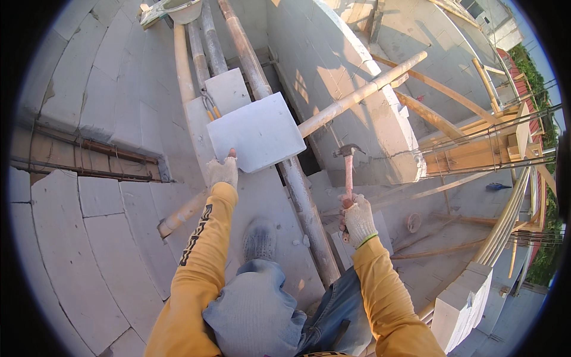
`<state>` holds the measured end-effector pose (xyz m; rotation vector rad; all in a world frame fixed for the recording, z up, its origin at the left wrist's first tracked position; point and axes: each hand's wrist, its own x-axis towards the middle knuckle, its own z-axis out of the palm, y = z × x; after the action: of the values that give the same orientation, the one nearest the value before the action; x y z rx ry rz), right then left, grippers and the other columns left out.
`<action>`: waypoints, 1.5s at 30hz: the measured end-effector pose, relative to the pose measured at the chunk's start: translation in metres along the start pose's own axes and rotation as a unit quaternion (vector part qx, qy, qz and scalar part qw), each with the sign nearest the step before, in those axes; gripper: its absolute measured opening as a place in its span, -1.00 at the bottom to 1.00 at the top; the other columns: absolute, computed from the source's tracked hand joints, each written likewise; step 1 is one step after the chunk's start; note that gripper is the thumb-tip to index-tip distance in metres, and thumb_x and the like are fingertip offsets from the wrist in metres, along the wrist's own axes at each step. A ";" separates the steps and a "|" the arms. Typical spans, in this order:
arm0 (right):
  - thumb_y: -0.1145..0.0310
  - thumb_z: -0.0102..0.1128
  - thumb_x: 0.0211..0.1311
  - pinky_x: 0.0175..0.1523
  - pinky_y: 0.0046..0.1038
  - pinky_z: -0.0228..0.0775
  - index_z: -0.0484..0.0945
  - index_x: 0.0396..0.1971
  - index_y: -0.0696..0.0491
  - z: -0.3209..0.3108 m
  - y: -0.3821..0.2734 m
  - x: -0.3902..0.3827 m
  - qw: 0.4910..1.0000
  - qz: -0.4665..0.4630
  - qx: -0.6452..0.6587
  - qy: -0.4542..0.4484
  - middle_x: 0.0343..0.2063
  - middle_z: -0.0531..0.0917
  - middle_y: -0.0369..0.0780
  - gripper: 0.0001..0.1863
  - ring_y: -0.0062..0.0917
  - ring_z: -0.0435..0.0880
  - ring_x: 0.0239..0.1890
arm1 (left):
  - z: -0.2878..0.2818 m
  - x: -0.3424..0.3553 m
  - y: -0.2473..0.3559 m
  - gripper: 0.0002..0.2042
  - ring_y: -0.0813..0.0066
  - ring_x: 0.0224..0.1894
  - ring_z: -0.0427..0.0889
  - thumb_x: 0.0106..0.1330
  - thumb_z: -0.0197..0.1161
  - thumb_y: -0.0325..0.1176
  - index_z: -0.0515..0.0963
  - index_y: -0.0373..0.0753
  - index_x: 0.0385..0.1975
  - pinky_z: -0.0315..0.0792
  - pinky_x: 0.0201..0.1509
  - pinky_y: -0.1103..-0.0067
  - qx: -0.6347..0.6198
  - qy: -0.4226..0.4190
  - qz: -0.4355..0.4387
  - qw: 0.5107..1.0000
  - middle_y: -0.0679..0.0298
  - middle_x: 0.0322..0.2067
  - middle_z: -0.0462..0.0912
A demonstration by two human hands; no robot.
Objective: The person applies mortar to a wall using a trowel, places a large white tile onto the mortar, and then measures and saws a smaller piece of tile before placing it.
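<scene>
My left hand (223, 171), in a pale knit work glove with bare fingertips, grips the near left edge of a white aerated concrete block (256, 132). One fingertip shows against the block's face; the other fingers are mostly hidden. The block lies tilted across the round poles. My right hand (358, 221), gloved the same way, is closed around the handle of a claw hammer (348, 169). The hammer stands head up, to the right of the block and apart from it. Pincers (209, 106) with orange handles lie just beyond the block, on another white block (227, 90).
Round poles (303, 208) run lengthwise under me, with a dark gap (306, 157) beside them. A wooden pole (363, 94) slants up to the block wall (339, 77). A bucket (182, 11) stands at the far end. Rebar (493, 169) crosses the right side.
</scene>
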<state>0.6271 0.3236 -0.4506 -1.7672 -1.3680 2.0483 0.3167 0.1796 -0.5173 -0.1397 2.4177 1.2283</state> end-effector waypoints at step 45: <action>0.37 0.19 0.22 -0.06 -0.07 0.49 0.58 -0.26 0.09 -0.133 0.417 -0.404 0.756 0.372 -0.178 0.509 -0.35 0.69 0.04 -0.85 0.01 0.68 -0.20 | -0.016 -0.067 0.035 -0.07 -0.10 0.04 0.63 0.09 0.58 -0.09 0.27 -0.68 0.28 0.51 0.13 0.19 0.526 -0.096 0.463 0.707 -0.20 0.04 0.60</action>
<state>1.0544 -0.0914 -0.4225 -3.1886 -0.7177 0.5117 0.3631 0.1814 -0.4551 1.5809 2.5840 -0.1296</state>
